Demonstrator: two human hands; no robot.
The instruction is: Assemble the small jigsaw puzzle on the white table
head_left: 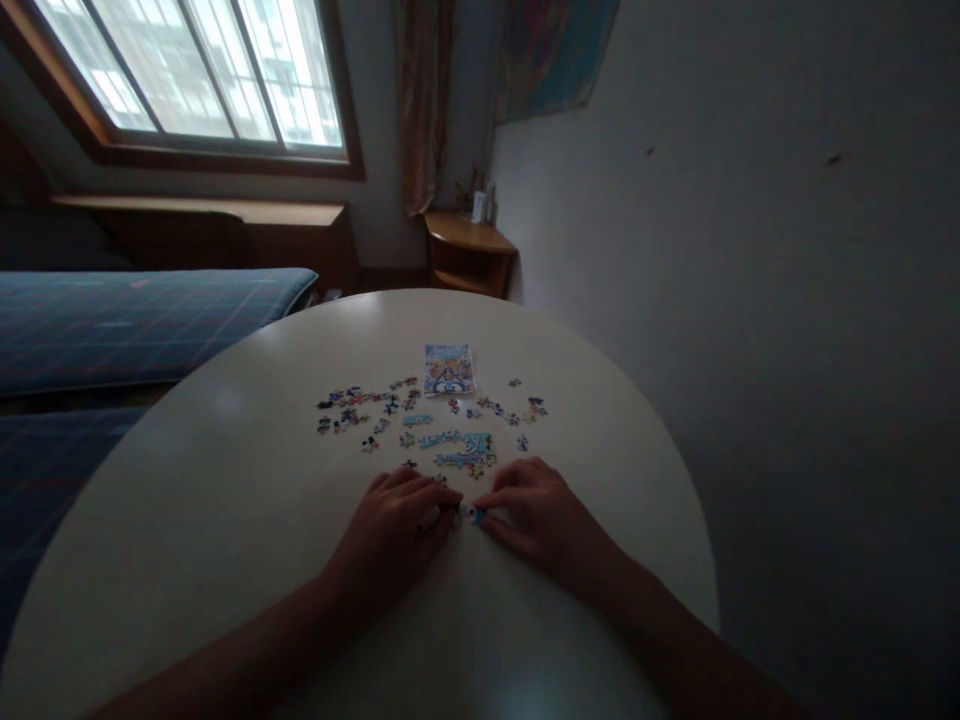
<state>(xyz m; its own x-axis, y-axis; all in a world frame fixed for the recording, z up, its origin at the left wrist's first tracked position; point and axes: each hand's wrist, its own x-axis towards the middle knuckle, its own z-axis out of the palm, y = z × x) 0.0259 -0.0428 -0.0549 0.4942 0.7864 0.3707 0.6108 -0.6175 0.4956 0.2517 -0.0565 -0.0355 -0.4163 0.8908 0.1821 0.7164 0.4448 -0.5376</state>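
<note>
My left hand [409, 515] rests low over the table with thumb and fingers pinched on a small jigsaw piece [458, 519], mostly hidden by the fingertips. Facing it, my right hand [536, 508] pinches a blue jigsaw piece [478, 516] between thumb and forefinger. The two pieces are close together; whether they touch I cannot tell. Just beyond my hands lies a partly joined puzzle section [476, 446] in light blue. A short joined strip [418, 421] lies farther left. Many loose jigsaw pieces [352, 397] are scattered to the left, and fewer loose pieces [499, 408] to the right.
A colourful picture sheet [449, 371] lies behind the pieces on the round white table [247, 500]. A bed with a blue checked cover [150, 320] stands at the left. The white wall [750, 300] runs along the right, and a corner shelf [471, 235] stands beyond the table.
</note>
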